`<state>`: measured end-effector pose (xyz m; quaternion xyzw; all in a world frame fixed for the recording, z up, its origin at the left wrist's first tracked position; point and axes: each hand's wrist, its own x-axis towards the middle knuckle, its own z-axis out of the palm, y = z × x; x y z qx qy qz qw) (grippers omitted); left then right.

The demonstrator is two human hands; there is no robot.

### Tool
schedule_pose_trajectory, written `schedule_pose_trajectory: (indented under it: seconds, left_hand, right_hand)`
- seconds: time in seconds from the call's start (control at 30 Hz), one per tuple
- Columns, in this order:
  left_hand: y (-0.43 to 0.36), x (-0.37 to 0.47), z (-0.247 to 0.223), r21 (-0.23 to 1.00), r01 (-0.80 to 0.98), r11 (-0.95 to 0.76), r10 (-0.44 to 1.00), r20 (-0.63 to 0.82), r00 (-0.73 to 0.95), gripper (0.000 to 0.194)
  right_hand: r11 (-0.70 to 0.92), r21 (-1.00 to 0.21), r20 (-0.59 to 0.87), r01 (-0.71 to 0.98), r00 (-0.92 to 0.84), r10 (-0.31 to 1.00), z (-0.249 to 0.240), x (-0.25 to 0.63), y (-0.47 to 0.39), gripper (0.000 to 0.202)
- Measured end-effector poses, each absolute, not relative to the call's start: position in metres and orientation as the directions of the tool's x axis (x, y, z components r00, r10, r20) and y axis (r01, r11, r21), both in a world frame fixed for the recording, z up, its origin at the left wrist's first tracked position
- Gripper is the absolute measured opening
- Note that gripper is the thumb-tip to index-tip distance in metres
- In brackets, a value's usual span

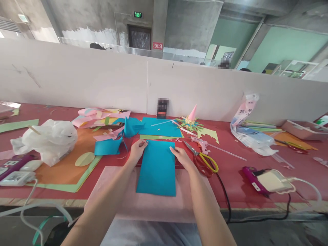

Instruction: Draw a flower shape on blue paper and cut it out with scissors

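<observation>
A flat rectangular sheet of blue paper [158, 171] is held in front of me by its two far corners. My left hand [138, 149] pinches the far left corner, and my right hand [180, 155] grips the far right one, thumb on top. Below the sheet lies a pale pink board [112, 191] at the table's front edge. Just right of my right hand are yellow-handled scissors [205, 159] and a pink glue gun [201, 144]. Beyond my hands rests another blue sheet [161, 127], with curled blue paper cutouts [109, 146] to the left.
A pink paper cone [192, 114] with a fringed base stands farther back. White plastic bag [51, 140] and orange paper [64, 171] lie left. Purple power strips [256, 182] with cords sit on both sides. A white partition [102, 82] closes the red table's back.
</observation>
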<state>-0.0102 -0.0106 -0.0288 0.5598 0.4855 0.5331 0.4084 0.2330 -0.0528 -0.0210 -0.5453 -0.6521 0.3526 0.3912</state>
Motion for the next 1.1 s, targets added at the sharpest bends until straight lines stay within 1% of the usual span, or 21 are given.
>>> schedule_pose_trajectory:
  seconds: [0.07, 0.2, 0.27, 0.37, 0.47, 0.53, 0.6, 0.77, 0.93, 1.03, 1.1]
  left_hand:
    - [-0.011, -0.01, -0.029, 0.973, 0.114, -0.2, 0.977, 0.207, -0.048, 0.031]
    - [-0.011, -0.009, -0.029, 0.954, 0.187, -0.233, 0.967, 0.247, -0.057, 0.03]
    - [-0.011, -0.008, -0.03, 0.948, 0.216, -0.233, 0.966, 0.251, -0.063, 0.029]
    - [-0.009, -0.01, -0.031, 0.952, 0.204, -0.23, 0.966, 0.249, -0.072, 0.029]
    - [-0.008, -0.014, -0.032, 0.957, 0.177, -0.232, 0.962, 0.252, -0.102, 0.03]
    - [-0.007, -0.016, -0.032, 0.959, 0.167, -0.23, 0.961, 0.251, -0.114, 0.031]
    - [-0.008, -0.017, -0.03, 0.963, 0.157, -0.22, 0.965, 0.238, -0.11, 0.031]
    - [-0.011, -0.015, -0.026, 0.961, 0.178, -0.213, 0.968, 0.232, -0.095, 0.033]
    - [-0.011, -0.015, -0.023, 0.957, 0.21, -0.198, 0.97, 0.222, -0.098, 0.037]
    - [-0.011, -0.014, -0.022, 0.946, 0.269, -0.181, 0.972, 0.213, -0.096, 0.043]
    - [-0.012, -0.013, -0.022, 0.939, 0.292, -0.184, 0.975, 0.211, -0.065, 0.045]
  right_hand:
    - [0.143, -0.885, 0.101, 0.442, -0.119, 0.988, -0.022, 0.233, -0.052, 0.049]
    - [0.047, -0.894, 0.001, 0.445, -0.103, 0.995, -0.025, 0.234, -0.05, 0.048]
    - [0.03, -0.898, -0.014, 0.439, -0.096, 0.995, -0.024, 0.234, -0.051, 0.048]
    - [0.037, -0.913, -0.017, 0.406, -0.127, 0.992, -0.021, 0.232, -0.053, 0.046]
    - [0.0, -0.926, -0.08, 0.379, -0.194, 0.978, -0.018, 0.229, -0.055, 0.045]
    - [-0.02, -0.917, -0.114, 0.399, -0.212, 0.971, -0.018, 0.228, -0.055, 0.047]
    - [0.002, -0.902, -0.091, 0.432, -0.194, 0.977, -0.02, 0.227, -0.053, 0.048]
    - [0.142, -0.847, 0.108, 0.512, -0.097, 0.989, -0.029, 0.228, -0.047, 0.052]
    - [0.136, -0.823, 0.123, 0.551, -0.061, 0.991, -0.032, 0.228, -0.044, 0.053]
    - [0.154, -0.812, 0.169, 0.563, -0.026, 0.985, -0.033, 0.228, -0.043, 0.053]
    - [0.177, -0.808, 0.207, 0.561, -0.011, 0.978, -0.034, 0.228, -0.041, 0.054]
